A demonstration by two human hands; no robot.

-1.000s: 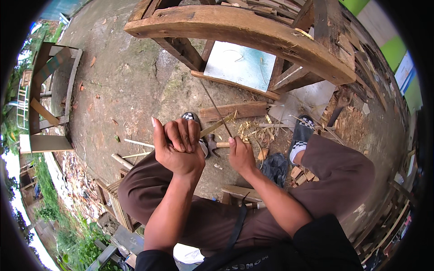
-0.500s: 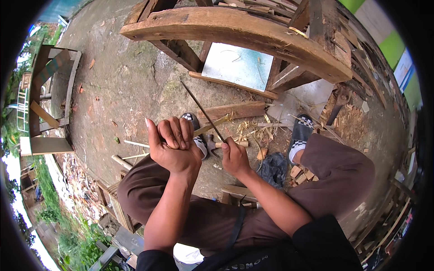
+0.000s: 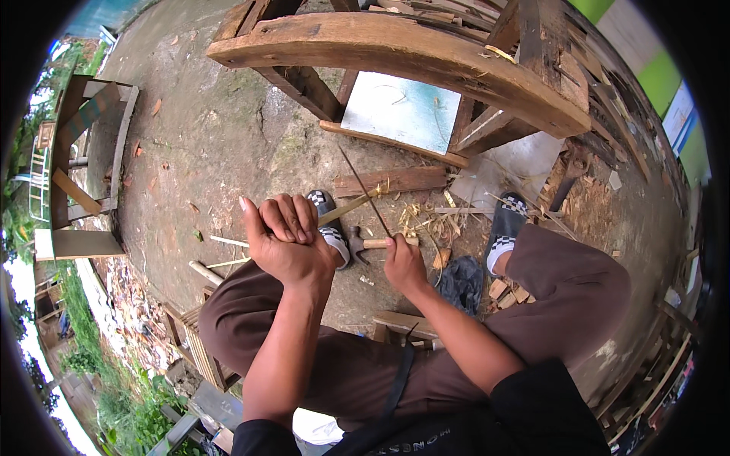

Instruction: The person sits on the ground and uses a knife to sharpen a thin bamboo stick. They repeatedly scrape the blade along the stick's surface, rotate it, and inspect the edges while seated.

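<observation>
Strip of thin, yellowish wood (image 3: 347,208) sticks out past the L hand (image 3: 283,237), fingers curled tight round it. R hand (image 3: 404,264) has its fingers clamped on the near end of a long, thin, dark rod-like tool (image 3: 358,177), which crosses over the strip; can't tell if they touch. Claw hammer w/ pale wooden handle (image 3: 376,244) lies on grey concrete floor (image 3: 228,129), nr a crumpled black plastic bag (image 3: 460,283) & curly pale shavings (image 3: 414,216).

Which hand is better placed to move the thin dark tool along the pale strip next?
Probably your right hand: it grips the thin dark tool by its near end, while your left hand holds the pale strip.
</observation>
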